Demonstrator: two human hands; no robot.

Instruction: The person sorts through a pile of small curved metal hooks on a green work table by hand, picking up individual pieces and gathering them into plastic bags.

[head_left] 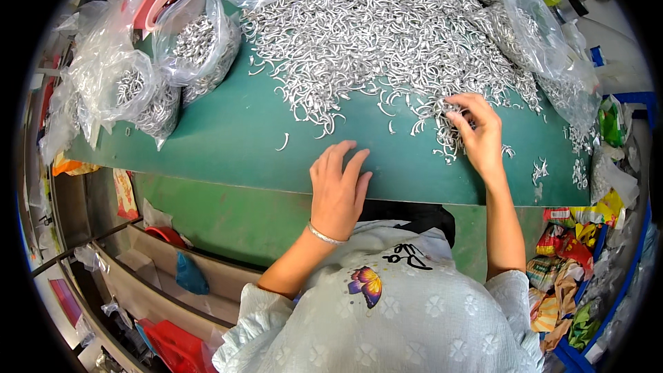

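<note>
A broad heap of small curved silver metal pieces (373,21) covers the far and middle part of the green tabletop (228,138). At the heap's near right edge, my right hand (480,135) curls its fingers and thumb around some of these pieces, and more lie just under it. My left hand (338,190) hovers by the table's front edge with fingers apart and nothing in them. One loose metal piece (282,141) lies to its upper left. The pieces inside my right palm are partly hidden by the fingers.
Clear plastic bags of metal parts (200,48) stand at the left, beside a pink-rimmed container (169,1). More filled bags (532,34) line the right side. Below left are drawers (166,273) and a red plastic item (176,345). Colourful wrappers (563,249) fill a blue-framed rack on the right.
</note>
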